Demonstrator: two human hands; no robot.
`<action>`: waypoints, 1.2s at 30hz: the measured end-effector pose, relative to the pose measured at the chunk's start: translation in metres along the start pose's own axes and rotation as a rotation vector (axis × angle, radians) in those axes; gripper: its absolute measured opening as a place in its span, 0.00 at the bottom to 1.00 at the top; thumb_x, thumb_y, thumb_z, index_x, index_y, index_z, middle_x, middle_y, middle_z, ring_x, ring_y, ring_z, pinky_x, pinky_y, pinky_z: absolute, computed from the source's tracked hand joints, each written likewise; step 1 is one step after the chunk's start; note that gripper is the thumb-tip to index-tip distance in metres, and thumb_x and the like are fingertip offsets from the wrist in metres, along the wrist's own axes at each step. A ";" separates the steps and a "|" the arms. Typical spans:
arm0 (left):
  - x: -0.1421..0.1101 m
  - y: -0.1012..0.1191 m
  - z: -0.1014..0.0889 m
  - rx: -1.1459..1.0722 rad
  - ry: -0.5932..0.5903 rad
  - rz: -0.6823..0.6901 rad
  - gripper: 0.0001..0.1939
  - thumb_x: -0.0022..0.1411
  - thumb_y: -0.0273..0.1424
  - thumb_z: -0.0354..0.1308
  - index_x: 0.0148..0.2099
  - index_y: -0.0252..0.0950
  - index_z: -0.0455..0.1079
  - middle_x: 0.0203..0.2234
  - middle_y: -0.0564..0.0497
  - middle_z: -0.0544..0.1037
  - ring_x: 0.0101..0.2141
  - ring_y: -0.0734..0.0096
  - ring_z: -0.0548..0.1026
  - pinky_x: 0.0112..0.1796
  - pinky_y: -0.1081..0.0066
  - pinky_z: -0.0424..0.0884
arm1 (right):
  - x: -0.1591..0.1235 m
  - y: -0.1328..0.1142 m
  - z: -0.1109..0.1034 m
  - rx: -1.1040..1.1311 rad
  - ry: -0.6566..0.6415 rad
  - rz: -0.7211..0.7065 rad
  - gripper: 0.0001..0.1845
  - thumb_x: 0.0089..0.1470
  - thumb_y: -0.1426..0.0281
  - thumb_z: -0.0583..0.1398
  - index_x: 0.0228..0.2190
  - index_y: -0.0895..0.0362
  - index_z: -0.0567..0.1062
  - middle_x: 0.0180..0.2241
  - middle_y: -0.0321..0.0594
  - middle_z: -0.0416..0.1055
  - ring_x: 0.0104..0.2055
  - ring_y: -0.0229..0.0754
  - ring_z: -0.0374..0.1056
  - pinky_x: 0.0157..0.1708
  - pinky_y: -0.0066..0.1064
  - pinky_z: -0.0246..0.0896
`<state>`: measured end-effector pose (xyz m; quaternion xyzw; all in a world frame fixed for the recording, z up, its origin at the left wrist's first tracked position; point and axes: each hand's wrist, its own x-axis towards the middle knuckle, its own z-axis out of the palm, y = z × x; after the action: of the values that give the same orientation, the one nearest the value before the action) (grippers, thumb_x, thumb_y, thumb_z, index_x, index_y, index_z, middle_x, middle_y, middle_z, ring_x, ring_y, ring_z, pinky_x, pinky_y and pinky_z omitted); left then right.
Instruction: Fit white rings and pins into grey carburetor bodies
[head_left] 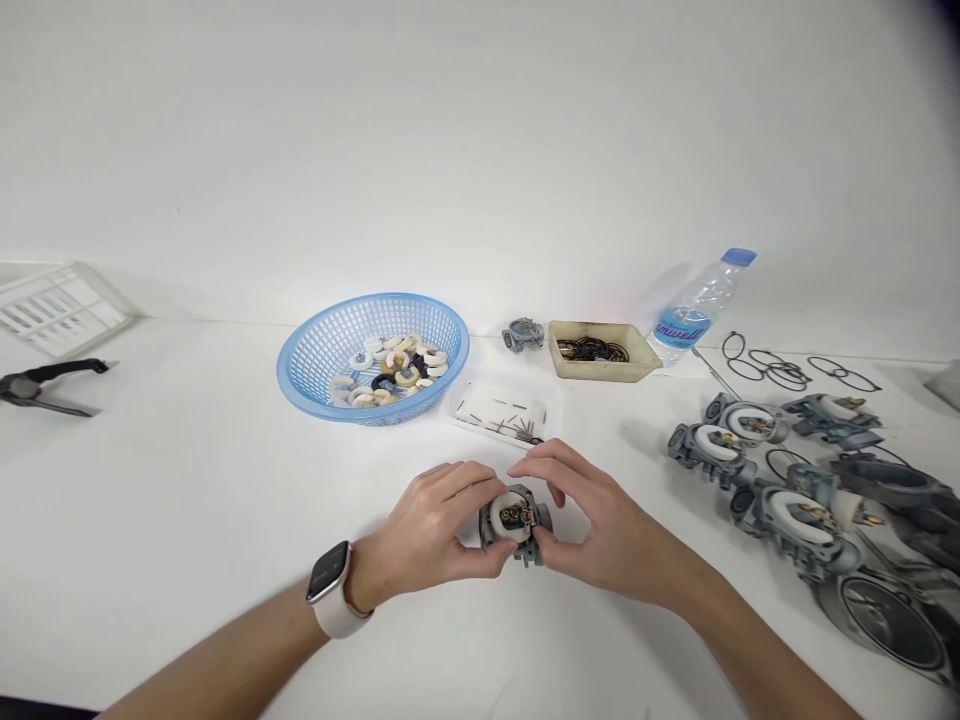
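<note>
A small grey metal carburetor body [516, 522] with a white float ring on top sits between both hands, low over the white table [187, 520]. My left hand [427, 535], a smartwatch on its wrist, is closed around the part's left side. My right hand [581, 515] grips the right side, thumb and fingertips pinched at the top of the part. Just beyond the hands lies a clear tray [501, 412] holding several thin metal pins.
A blue basket [315, 355] of white, tan and black float rings stands behind. A beige tray [637, 362] of black O-rings, a lone carburetor [523, 335] and a water bottle [697, 310] sit further back. Several carburetors [780, 480] and loose O-rings [780, 370] lie at right. Pliers [45, 385] lie far left.
</note>
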<state>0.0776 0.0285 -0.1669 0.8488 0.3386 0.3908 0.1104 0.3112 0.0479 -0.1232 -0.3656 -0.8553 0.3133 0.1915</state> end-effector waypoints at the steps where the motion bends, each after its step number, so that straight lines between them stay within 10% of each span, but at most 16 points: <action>1: 0.000 0.000 0.000 0.001 0.000 -0.001 0.16 0.61 0.34 0.64 0.50 0.35 0.70 0.41 0.45 0.79 0.35 0.63 0.78 0.36 0.65 0.76 | 0.000 0.000 0.000 -0.001 0.000 0.002 0.30 0.53 0.79 0.60 0.54 0.43 0.66 0.50 0.36 0.65 0.40 0.40 0.65 0.45 0.37 0.68; 36: -0.001 -0.003 0.002 -0.014 0.019 -0.004 0.18 0.60 0.34 0.65 0.51 0.35 0.70 0.41 0.46 0.79 0.36 0.63 0.78 0.37 0.65 0.76 | -0.001 0.002 0.000 0.053 -0.012 0.020 0.33 0.52 0.80 0.60 0.56 0.40 0.64 0.47 0.34 0.66 0.38 0.40 0.63 0.43 0.36 0.65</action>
<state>0.0771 0.0297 -0.1701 0.8435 0.3385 0.4012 0.1139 0.3126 0.0486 -0.1250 -0.3672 -0.8441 0.3398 0.1928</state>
